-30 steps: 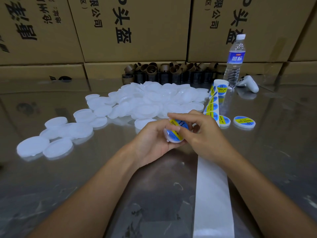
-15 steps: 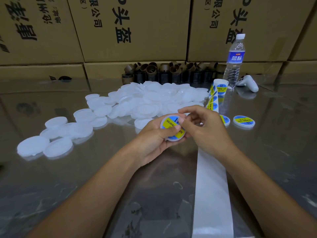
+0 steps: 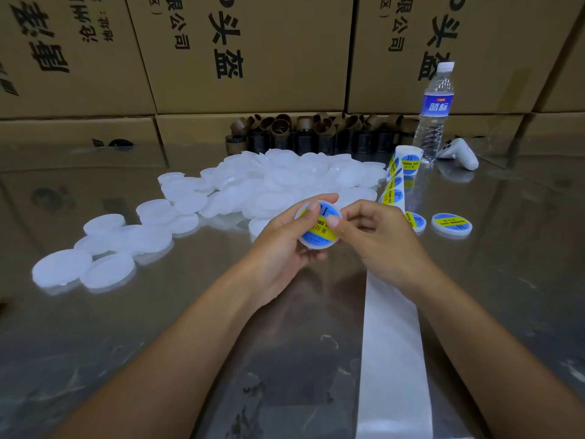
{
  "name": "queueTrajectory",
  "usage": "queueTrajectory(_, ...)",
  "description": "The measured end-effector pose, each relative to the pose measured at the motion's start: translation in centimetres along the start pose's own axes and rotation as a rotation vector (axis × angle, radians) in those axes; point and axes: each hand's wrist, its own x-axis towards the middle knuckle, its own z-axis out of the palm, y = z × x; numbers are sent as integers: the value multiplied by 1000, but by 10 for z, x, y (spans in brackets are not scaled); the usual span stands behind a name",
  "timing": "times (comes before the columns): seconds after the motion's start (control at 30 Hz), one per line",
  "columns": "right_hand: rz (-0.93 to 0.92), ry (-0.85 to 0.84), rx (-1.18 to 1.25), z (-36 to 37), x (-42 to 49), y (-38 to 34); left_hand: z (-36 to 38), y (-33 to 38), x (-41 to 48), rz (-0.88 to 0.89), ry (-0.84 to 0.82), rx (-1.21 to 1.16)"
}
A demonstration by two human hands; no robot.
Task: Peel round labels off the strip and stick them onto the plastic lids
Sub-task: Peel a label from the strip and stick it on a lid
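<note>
My left hand [image 3: 281, 248] grips a white plastic lid [image 3: 318, 229] above the table, its top covered by a round blue and yellow label. My left thumb lies across the label's upper edge. My right hand [image 3: 380, 239] is beside the lid with its thumb pressing on the label and its fingers curled. The label strip [image 3: 394, 185] runs from a small roll [image 3: 408, 160] at the back toward me and becomes bare white backing paper [image 3: 392, 343] under my right wrist. Two labelled lids [image 3: 451, 223] [image 3: 415, 220] lie to the right.
A heap of plain white lids [image 3: 285, 185] fills the table's middle, with more lids [image 3: 104, 251] spread to the left. Brown tape cores [image 3: 313, 131], a water bottle [image 3: 433, 112] and a white controller [image 3: 460, 152] stand at the back, before stacked cardboard boxes [image 3: 240, 52].
The lid has tilted so that its labelled face shows to me. My right thumb has slid onto the label, and both hands have risen slightly.
</note>
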Motion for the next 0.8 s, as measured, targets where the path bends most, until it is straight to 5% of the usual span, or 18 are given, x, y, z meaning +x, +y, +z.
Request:
queueTrajectory(0.4,14,-83,-53,1,-2,0,-5,-3,4,12,53,18)
queueTrajectory(0.8,21,36,3,0,0,-3,-3,-6,3,3,126,144)
